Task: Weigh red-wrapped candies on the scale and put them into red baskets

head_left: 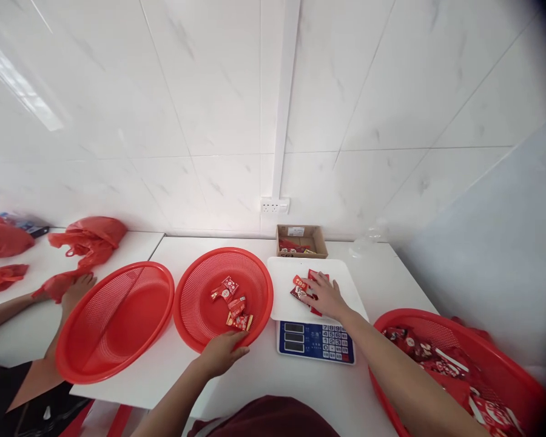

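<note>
My right hand [328,297] reaches over the white weighing plate [279,297] of a digital scale. Its fingers are spread over several small red packets [299,283] and touch them; part of the packets is hidden under the hand. Below the plate is the scale's blue keypad panel [316,342] with dark displays. My left hand [222,353] rests at the near rim of a round red plastic basket [193,291], thumb and fingers apart. Inside that basket, away from my fingertips, lie several red wrapped packets [237,305].
At right, a red basket [391,317] holds many red packets under my forearm. Another red basket [131,328] tilts at left. Beyond it, a co-worker's hands [78,291] touch a red plastic bag [57,285]. A cardboard box [319,243] stands by the wall.
</note>
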`<state>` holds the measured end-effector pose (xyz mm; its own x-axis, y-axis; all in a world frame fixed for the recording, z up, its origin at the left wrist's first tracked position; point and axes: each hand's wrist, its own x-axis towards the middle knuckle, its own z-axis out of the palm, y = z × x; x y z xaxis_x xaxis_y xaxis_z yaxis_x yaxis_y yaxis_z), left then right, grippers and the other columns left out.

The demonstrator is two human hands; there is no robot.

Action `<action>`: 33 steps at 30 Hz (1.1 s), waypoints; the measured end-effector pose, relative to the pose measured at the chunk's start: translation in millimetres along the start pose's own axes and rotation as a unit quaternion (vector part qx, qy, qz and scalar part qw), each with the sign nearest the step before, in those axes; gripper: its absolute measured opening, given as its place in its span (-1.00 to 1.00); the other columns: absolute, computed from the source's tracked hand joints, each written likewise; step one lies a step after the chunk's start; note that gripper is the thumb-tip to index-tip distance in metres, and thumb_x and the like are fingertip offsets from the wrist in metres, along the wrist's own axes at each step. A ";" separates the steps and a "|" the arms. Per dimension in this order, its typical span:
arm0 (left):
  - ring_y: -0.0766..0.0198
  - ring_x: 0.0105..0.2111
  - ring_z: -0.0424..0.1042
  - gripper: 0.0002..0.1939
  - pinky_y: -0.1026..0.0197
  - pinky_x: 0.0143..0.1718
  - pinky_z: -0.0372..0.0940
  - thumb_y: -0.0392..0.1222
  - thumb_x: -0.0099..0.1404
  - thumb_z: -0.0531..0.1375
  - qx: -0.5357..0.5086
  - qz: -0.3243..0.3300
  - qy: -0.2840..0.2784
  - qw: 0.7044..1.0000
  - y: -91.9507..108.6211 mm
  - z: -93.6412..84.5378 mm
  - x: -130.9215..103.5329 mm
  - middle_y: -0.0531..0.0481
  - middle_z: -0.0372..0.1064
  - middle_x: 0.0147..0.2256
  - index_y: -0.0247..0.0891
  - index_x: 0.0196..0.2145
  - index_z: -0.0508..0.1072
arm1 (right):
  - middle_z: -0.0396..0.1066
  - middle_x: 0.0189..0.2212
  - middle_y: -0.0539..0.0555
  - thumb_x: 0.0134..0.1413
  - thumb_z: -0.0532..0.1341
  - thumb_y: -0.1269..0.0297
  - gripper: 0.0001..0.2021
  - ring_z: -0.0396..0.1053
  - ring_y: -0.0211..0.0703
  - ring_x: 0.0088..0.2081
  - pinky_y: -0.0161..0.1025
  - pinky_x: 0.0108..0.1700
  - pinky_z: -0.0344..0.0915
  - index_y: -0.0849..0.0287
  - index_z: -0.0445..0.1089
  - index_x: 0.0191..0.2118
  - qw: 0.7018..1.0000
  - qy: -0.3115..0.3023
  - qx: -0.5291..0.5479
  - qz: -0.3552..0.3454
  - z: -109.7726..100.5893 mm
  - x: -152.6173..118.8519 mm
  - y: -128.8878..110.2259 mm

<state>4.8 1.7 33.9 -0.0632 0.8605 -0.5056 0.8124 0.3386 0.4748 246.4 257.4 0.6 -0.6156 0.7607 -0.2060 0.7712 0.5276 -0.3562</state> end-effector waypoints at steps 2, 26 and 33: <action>0.03 0.06 0.32 -0.46 0.10 0.04 0.21 0.10 0.33 -0.03 0.004 0.006 0.001 1.000 -0.2 0.7 0.2 -0.10 0.33 0.10 -0.10 0.20 0.25 | -0.06 0.34 0.12 0.07 0.09 -0.08 -0.41 -0.26 0.17 0.35 0.30 0.26 -0.26 -0.12 0.13 0.23 1.000 -0.007 -0.019 -0.012 4.5 -3.3 -4.5; 0.08 0.01 0.36 -0.62 -0.12 0.20 -0.02 -0.06 0.39 -0.06 0.105 -0.056 0.190 0.975 -8.6 -4.7 30.4 -0.13 0.43 -0.04 -0.14 0.05 0.37 | 0.17 0.17 0.46 -0.09 -0.04 -0.19 -0.18 0.07 0.28 0.24 0.13 0.23 0.08 0.39 0.18 0.16 0.945 0.227 0.131 0.197 76.9 -171.7 78.9; -0.08 0.21 0.09 -0.63 -0.40 0.17 -0.18 -0.06 0.40 -0.08 0.134 -0.140 0.246 0.950 -41.1 -28.2 30.9 -0.14 0.36 0.04 -0.11 0.03 0.39 | 0.05 0.26 0.41 -0.17 -0.06 -0.23 -0.09 -0.04 0.25 0.30 0.18 0.24 0.05 0.29 0.03 0.26 0.936 0.170 0.177 0.253 88.0 -171.6 83.2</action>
<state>-46.8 25.1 19.1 -0.5081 0.8470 -0.1562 0.8382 0.5280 0.1366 401.9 137.5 -73.9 -0.0521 0.9873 -0.1502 0.8115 -0.0458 -0.5825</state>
